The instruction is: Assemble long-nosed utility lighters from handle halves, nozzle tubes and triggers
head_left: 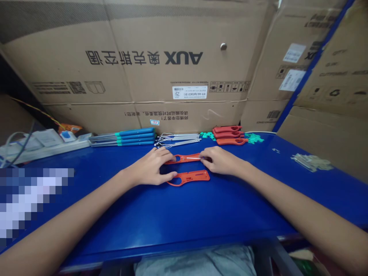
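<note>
Two orange plastic handle shells lie in the middle of the blue table (178, 214). My left hand (153, 168) pinches the left end of the far shell (185, 158), with its thumb by the near shell (191, 177). My right hand (220, 161) is closed in a pinch at the far shell's right end, holding a thin metal wire piece (193, 158) that lies along it.
At the back edge lie blue-handled tools (126, 138), a bundle of metal wire parts (178, 140), a stack of orange shells (228, 135) and green small parts (254, 138). Clear small pieces (312, 161) sit at right. Cardboard boxes (161, 65) wall the back. A power strip (43, 147) is at left.
</note>
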The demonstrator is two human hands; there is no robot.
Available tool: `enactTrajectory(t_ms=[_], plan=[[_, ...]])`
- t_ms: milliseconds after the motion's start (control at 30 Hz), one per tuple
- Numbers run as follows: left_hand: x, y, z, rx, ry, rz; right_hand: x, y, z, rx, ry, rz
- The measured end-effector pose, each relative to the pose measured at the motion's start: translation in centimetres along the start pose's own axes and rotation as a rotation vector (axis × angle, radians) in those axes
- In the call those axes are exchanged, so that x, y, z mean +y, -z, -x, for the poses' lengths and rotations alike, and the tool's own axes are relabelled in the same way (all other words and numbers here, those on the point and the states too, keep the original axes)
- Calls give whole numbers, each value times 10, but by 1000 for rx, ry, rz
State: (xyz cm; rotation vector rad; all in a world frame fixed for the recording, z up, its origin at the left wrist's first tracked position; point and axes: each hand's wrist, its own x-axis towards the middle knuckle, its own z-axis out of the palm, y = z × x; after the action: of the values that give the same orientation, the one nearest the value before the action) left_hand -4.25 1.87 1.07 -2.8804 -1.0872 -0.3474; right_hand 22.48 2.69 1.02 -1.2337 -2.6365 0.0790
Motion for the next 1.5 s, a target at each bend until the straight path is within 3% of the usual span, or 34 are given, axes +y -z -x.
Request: enactTrajectory(t_ms=[100, 200, 533, 767, 1067, 1500], plan=[[-4, 1, 1, -61, 49, 16, 0, 1, 1, -1, -55, -137], [-4, 0, 0, -89, 65, 30, 0, 3, 2, -96, -92, -248], [-4, -2, -4, -71, 50, 136, -3, -2, -2, -132, -66, -342], [-7, -4, -6, -56, 39, 194, -2, -4, -3, -132, -79, -328], [-5, -5, -6, -101, 57, 87, -3, 0, -1, -120, -54, -288], [2, 8, -3, -39, 31, -16, -4, 11, 4, -23, -1, -189]])
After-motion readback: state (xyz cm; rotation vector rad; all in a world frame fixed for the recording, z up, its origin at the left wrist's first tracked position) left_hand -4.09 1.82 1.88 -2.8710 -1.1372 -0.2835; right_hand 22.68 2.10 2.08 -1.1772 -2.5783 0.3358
